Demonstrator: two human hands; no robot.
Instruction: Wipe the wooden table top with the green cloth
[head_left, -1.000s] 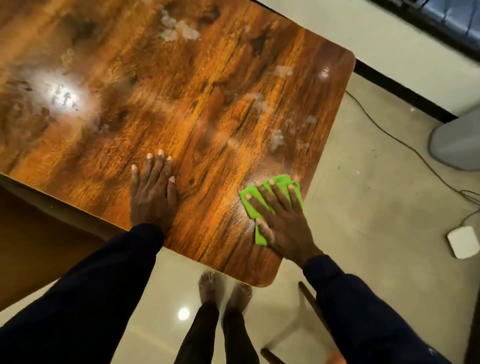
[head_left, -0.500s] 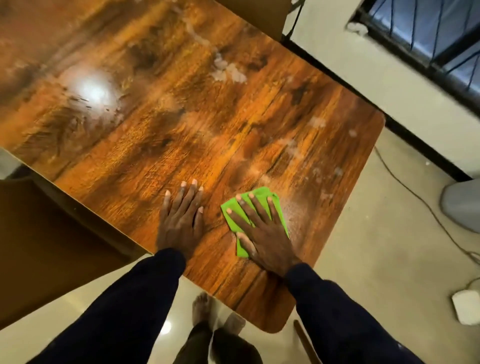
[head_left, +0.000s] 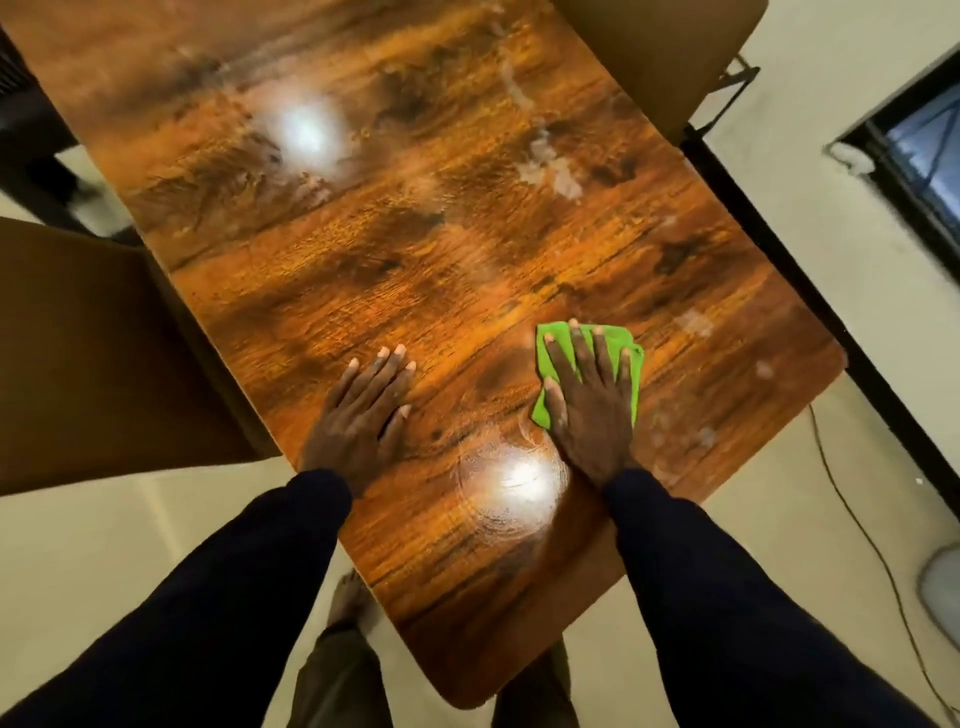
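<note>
Nearest me, a bare foot (head_left: 349, 597) is standing on the floor beside the desk (head_left: 415, 270) corner, and two dark sleeves (head_left: 727, 597) are reaching in over it. A lamp glare (head_left: 511, 483) is sitting on circular streak marks between the wrists.

Left grip (head_left: 358, 415) is lying flat on bare wood, fingers straight and close together, holding nothing. Right grip (head_left: 589, 410) is pressing down flat on the green cloth (head_left: 621, 343), fingers straight and spread, not curling round it.

Half a second ago the cloth and right grip were sitting just beside the left grip. Now they're well apart.

The cloth is looking bright green and folded small. It's mostly covered, with edges poking out past the fingertips and thumb.

Farther up, whitish smears (head_left: 550, 171) are showing on the wood. One brown chair (head_left: 78, 338) is standing at the left, another (head_left: 649, 52) at the far end.
</note>
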